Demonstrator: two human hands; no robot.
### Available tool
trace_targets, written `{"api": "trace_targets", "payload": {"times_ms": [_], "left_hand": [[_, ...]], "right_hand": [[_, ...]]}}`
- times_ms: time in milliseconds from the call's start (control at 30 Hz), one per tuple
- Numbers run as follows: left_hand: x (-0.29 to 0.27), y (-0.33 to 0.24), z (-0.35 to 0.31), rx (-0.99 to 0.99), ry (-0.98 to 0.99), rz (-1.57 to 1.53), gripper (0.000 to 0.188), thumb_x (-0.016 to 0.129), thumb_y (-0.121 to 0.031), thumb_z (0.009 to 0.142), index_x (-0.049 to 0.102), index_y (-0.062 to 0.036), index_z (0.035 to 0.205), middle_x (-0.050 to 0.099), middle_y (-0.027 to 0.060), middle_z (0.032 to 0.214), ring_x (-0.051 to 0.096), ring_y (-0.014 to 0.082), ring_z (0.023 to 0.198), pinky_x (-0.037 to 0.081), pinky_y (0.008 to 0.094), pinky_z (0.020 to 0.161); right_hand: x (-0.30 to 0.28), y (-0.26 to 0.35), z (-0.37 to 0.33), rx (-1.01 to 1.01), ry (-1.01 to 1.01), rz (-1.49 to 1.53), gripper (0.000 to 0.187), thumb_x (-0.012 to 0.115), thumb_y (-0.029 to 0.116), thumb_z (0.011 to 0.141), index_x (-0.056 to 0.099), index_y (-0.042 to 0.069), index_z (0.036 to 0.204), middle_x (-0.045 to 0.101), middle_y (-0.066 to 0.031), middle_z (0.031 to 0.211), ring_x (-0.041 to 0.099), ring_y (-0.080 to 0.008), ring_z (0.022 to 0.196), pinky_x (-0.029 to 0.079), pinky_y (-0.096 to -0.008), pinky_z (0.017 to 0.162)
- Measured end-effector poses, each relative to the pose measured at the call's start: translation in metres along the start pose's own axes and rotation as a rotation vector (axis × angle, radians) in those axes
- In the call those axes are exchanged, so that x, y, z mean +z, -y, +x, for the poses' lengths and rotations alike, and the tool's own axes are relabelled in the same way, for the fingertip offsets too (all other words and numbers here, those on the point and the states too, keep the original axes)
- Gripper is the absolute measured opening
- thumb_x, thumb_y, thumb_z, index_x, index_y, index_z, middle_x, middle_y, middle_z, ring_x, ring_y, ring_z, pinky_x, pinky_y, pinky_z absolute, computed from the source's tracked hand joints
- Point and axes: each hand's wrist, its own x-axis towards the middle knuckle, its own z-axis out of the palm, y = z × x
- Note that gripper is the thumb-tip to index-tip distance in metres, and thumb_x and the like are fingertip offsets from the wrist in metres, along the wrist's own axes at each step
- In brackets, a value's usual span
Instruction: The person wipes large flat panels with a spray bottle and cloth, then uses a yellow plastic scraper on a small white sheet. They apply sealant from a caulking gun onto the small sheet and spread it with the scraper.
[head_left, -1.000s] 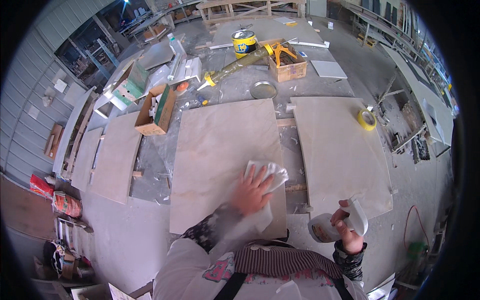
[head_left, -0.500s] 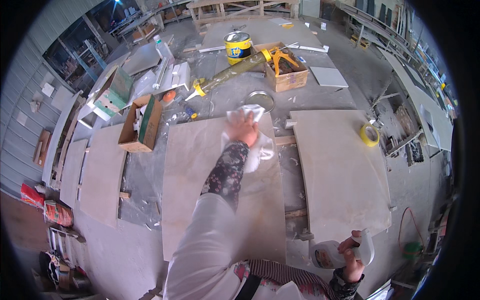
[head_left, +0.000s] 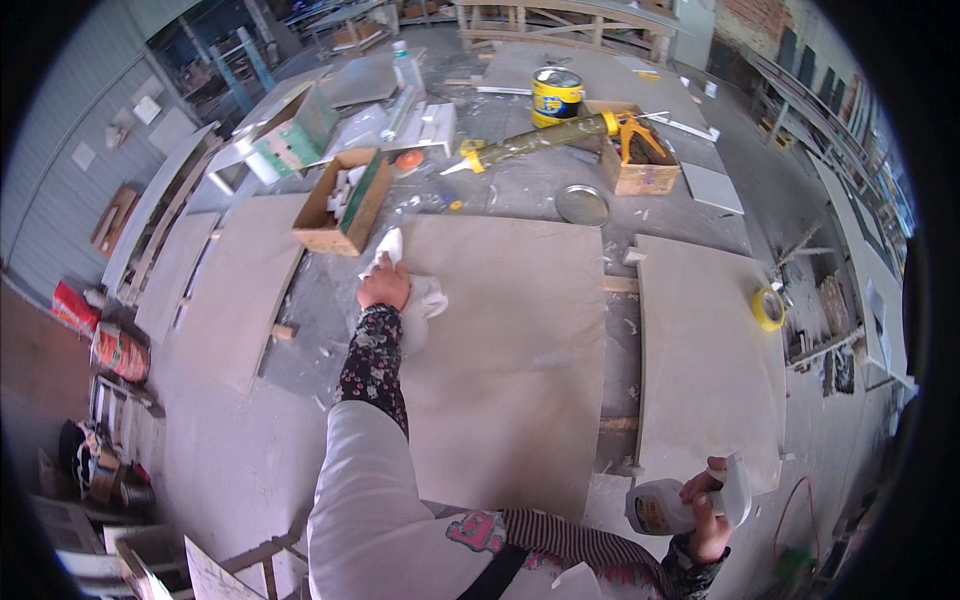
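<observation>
Overhead, the left hand (head_left: 384, 286) presses a white cloth (head_left: 418, 300) flat on the large beige slab (head_left: 500, 360) at its ten o'clock corner. At five o'clock the right hand (head_left: 708, 510) is wrapped around a spray bottle (head_left: 668, 506). Wiping looks partway done; no wet sheen tells which parts are finished.

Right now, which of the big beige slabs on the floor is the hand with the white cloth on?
The middle beige stone slab; the left hand presses the white cloth near its upper left corner. The slabs on either side are untouched.
</observation>
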Motion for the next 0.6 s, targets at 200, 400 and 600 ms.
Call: {"api": "trace_targets", "payload": {"times_ms": [200, 400, 600], "left_hand": [[-0.019, 0.049, -0.112, 0.083, -0.059, 0.001, 0.055, 0.043, -0.040, 0.095, 0.040, -0.0172, 0.145, 0.045, 0.0188, 0.145, 0.051, 0.0384, 0.125, 0.046, 0.0518, 0.096], [-0.031, 0.075, -0.239, 0.199, -0.097, 0.136, 0.054, 0.047, -0.033, 0.094, 0.041, -0.0164, 0.145, 0.038, 0.0145, 0.152, 0.033, 0.0375, 0.140, 0.027, 0.0563, 0.111], [-0.026, 0.045, -0.359, 0.244, -0.195, -0.004, 0.046, 0.053, -0.021, 0.090, 0.053, -0.0154, 0.135, 0.044, 0.0123, 0.147, 0.036, 0.0319, 0.139, 0.029, 0.0518, 0.112]], "right_hand": [[0.008, -0.003, 0.008, -0.038, 0.177, 0.033, 0.051, 0.068, 0.018, 0.087, 0.047, -0.006, 0.126, 0.058, -0.0065, 0.076, 0.055, -0.0151, 0.073, 0.045, -0.0308, 0.070], [0.025, -0.007, 0.018, -0.078, 0.403, 0.096, 0.049, 0.069, 0.021, 0.087, 0.049, -0.002, 0.126, 0.057, -0.0056, 0.078, 0.055, -0.0138, 0.072, 0.044, -0.0282, 0.069], [0.027, -0.002, 0.014, -0.071, 0.549, 0.166, 0.052, 0.071, 0.022, 0.087, 0.049, -0.004, 0.128, 0.058, -0.0053, 0.076, 0.055, -0.0145, 0.072, 0.043, -0.0289, 0.070]]}}
